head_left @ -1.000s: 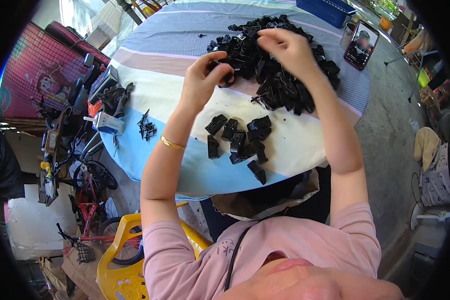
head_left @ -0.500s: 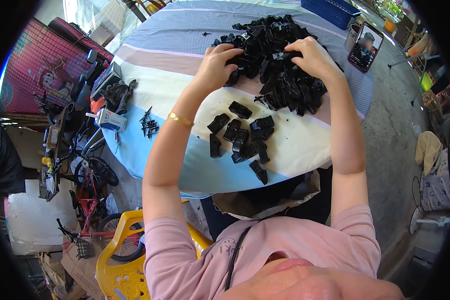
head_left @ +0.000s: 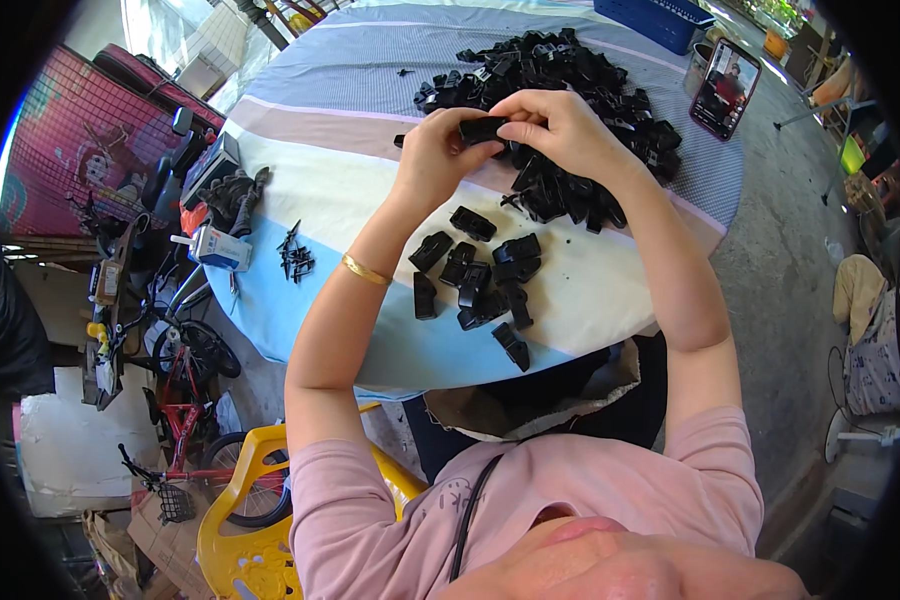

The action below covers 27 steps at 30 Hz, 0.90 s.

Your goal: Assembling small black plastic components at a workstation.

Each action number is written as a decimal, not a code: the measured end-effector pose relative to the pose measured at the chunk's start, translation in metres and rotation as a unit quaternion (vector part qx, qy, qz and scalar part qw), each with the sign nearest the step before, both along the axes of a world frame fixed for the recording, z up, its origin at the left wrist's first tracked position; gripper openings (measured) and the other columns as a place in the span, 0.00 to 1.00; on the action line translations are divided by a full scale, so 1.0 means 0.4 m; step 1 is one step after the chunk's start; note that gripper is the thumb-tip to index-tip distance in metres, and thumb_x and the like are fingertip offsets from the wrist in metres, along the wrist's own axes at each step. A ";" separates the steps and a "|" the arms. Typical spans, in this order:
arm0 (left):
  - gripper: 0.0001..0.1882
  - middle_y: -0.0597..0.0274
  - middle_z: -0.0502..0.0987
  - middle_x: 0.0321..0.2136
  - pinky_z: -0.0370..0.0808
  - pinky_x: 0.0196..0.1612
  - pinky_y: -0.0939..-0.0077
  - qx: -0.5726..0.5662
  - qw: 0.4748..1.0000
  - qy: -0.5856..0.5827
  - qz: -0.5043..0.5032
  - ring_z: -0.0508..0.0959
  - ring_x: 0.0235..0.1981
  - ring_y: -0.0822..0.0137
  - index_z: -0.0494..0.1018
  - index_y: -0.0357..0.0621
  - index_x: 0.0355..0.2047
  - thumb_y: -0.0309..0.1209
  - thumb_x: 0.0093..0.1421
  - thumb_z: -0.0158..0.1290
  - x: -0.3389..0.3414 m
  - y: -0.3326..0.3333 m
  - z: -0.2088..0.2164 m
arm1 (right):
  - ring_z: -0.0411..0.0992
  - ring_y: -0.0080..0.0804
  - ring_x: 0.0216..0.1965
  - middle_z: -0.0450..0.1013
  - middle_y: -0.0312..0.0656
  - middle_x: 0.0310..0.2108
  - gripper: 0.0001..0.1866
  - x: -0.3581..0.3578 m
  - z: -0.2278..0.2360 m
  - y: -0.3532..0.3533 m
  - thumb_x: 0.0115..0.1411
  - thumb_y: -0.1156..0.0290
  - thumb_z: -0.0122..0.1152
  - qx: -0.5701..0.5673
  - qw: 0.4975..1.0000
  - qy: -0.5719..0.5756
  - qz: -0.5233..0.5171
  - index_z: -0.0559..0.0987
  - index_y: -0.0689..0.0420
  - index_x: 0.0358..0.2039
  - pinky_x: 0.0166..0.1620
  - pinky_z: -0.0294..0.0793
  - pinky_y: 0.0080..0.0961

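Both my hands meet over the near side of a big heap of black plastic parts (head_left: 560, 75). Between them is one dark, block-shaped black plastic part (head_left: 482, 129). My left hand (head_left: 440, 150) pinches it from the left, thumb below and fingers above. From the right, my right hand (head_left: 560, 130) grips the same part with thumb and forefinger. Closer to me lies a loose group of black plastic pieces (head_left: 473, 285) on the striped tablecloth (head_left: 370, 220). What the exact kind of these parts is, I cannot tell.
Small black slender pieces (head_left: 295, 255) lie on the cloth at left, near a white and blue carton (head_left: 220, 247) and a dark glove-like bundle (head_left: 238, 200). At far right a phone (head_left: 725, 90) leans on a metal cup, beside a blue basket (head_left: 660, 22). An open sack (head_left: 570, 395) sits at my lap.
My hands were apart, reaching into the heap. They have come together, now with one black part between them. The heap has spread somewhat toward the right.
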<state>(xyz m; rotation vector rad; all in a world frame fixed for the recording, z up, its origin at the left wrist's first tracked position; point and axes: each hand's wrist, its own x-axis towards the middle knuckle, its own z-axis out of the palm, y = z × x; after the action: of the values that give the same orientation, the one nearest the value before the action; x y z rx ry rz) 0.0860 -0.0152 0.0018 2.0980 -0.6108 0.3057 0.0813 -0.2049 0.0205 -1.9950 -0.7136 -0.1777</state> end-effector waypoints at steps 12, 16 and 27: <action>0.20 0.53 0.75 0.35 0.76 0.42 0.75 -0.320 0.895 0.284 -0.126 0.78 0.35 0.64 0.67 0.31 0.46 0.28 0.55 0.54 -0.022 0.035 -0.001 | 0.71 0.33 0.29 0.71 0.40 0.28 0.09 -0.007 -0.025 0.035 0.51 0.72 0.60 -0.115 0.922 -0.361 -0.078 0.77 0.59 0.34 0.33 0.71 0.25; 0.20 0.53 0.75 0.34 0.77 0.40 0.76 -0.302 0.910 0.265 -0.105 0.78 0.33 0.65 0.67 0.30 0.46 0.29 0.56 0.54 -0.024 0.051 0.007 | 0.72 0.31 0.31 0.72 0.40 0.30 0.10 -0.010 -0.028 0.043 0.53 0.71 0.59 -0.133 0.921 -0.359 -0.065 0.77 0.58 0.36 0.35 0.71 0.23; 0.13 0.65 0.76 0.33 0.69 0.39 0.80 0.151 0.933 0.217 -0.243 0.71 0.33 0.75 0.75 0.38 0.39 0.33 0.56 0.53 -0.060 0.128 0.017 | 0.66 0.36 0.47 0.73 0.37 0.40 0.13 0.073 -0.086 -0.036 0.48 0.76 0.59 -0.246 0.934 -0.251 -0.057 0.78 0.56 0.38 0.51 0.64 0.33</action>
<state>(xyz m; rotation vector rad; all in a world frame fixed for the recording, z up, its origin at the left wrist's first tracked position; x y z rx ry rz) 0.0620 0.0361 0.0086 2.1152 -0.9150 -0.5505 0.1104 -0.2191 -0.0137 -2.5069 -1.0405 -0.6520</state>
